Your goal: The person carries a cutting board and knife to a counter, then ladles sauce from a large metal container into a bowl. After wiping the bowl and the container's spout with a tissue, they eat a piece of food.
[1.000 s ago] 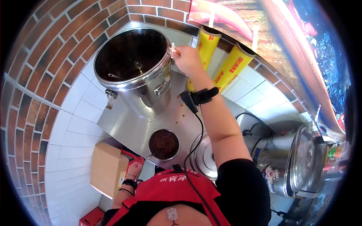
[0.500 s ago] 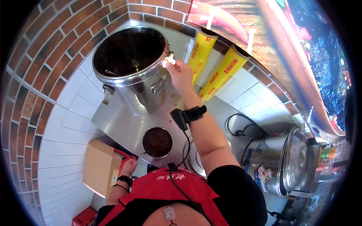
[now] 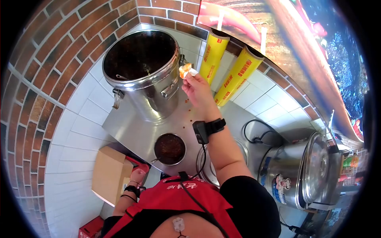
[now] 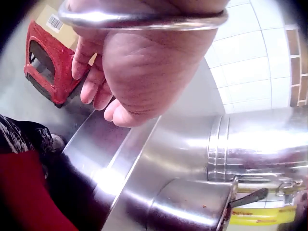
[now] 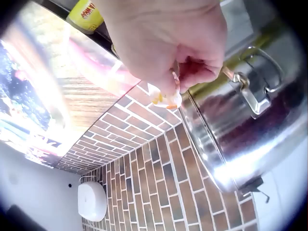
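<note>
My right hand (image 3: 198,93) pinches a crumpled white tissue (image 3: 186,72) with orange stains, just off the right side of a tall steel barrel (image 3: 149,99). The right wrist view has the same tissue (image 5: 164,98) between thumb and fingers, close to the barrel's rim. Dark contents and a spoon handle show inside the barrel. In front of it on the steel table sits a small steel pot (image 4: 185,204) of dark red sauce, a handle leaning out. My left hand (image 4: 139,72) hangs low with loosely curled fingers, holding nothing, near a red stool (image 4: 57,72).
Two yellow boxes (image 3: 238,76) lean against the wall right of the barrel. A round lid (image 3: 245,148) lies under my right forearm. Farther right stands another lidded steel barrel (image 3: 274,174). A cardboard box (image 3: 111,170) rests on the stool. Brown crumbs dot the table.
My right hand has slid along the barrel's rim toward me, then come away from it with the tissue. More orange staining shows on the tissue. My left hand stays low beside the box.
</note>
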`<state>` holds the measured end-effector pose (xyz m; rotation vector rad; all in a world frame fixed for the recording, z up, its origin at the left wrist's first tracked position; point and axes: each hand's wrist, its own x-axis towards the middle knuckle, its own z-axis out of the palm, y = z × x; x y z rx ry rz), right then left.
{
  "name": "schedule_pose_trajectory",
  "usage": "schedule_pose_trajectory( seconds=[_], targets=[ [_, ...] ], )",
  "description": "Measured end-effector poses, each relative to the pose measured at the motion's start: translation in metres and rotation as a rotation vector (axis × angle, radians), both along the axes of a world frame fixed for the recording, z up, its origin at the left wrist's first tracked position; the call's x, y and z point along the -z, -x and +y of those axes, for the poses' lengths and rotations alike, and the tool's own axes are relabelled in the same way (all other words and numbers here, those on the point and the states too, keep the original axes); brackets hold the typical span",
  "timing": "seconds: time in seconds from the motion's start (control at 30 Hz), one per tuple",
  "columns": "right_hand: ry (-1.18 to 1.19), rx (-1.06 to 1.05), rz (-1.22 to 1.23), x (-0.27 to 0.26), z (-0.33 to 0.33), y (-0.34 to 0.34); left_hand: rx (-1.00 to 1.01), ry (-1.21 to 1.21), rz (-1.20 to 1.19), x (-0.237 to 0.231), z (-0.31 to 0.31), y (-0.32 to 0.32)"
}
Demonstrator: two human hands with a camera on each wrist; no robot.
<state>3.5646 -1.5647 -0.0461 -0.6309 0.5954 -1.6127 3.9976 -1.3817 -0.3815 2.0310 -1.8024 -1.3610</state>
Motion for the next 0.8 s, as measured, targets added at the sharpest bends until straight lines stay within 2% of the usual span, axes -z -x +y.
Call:
schedule_pose_trajectory(
  seconds=[0.1, 0.13, 0.2, 0.23, 0.3, 0.37, 0.4, 0.43, 0.5, 0.53, 0.6, 0.63, 0.7, 0.8],
  targets=[
    [-0.004, 0.061, 0.098, -0.004, -0.011, 0.017, 0.002, 0.011, -0.016, -0.012, 0.004, -0.006],
    [-0.001, 0.069, 0.090, -0.006, -0.017, 0.022, -0.013, 0.015, 0.010, 0.000, 0.006, -0.013],
    [0.058, 0.104, 0.221, -0.013, -0.033, 0.032, -0.019, 0.070, 0.033, 0.059, 0.015, -0.041],
    [0.087, 0.120, 0.288, -0.018, -0.041, 0.036, -0.033, 0.120, 0.065, 0.073, 0.014, -0.049],
    [0.087, 0.200, 0.333, -0.030, -0.059, 0.038, -0.046, 0.122, 0.071, 0.045, 0.016, -0.042],
    [0.150, 0.337, 0.608, -0.036, -0.086, 0.046, -0.108, -0.018, 0.085, 0.016, 0.015, -0.031],
    [0.175, 0.401, 0.693, -0.038, -0.097, 0.049, -0.064, 0.036, 0.017, 0.032, 0.016, -0.039],
    [0.180, 0.400, 0.691, -0.037, -0.110, 0.051, -0.066, 0.041, 0.016, 0.032, 0.018, -0.042],
    [0.180, 0.473, 0.883, -0.036, -0.134, 0.054, -0.051, 0.019, 0.029, 0.033, 0.019, -0.043],
    [0.184, 0.469, 0.884, -0.037, -0.143, 0.056, -0.056, 0.021, 0.031, 0.033, 0.019, -0.042],
    [0.240, 0.471, 1.148, -0.037, -0.156, 0.061, -0.077, 0.005, -0.003, 0.034, 0.022, -0.042],
    [0.239, 0.466, 1.148, -0.037, -0.160, 0.062, -0.081, 0.002, -0.003, 0.037, 0.024, -0.042],
    [0.198, 0.238, 0.983, -0.036, -0.166, 0.064, -0.160, -0.041, 0.037, 0.042, 0.027, -0.044],
    [0.251, 0.215, 0.996, -0.030, -0.165, 0.065, -0.129, -0.034, 0.003, 0.033, 0.027, -0.036]
  ],
)
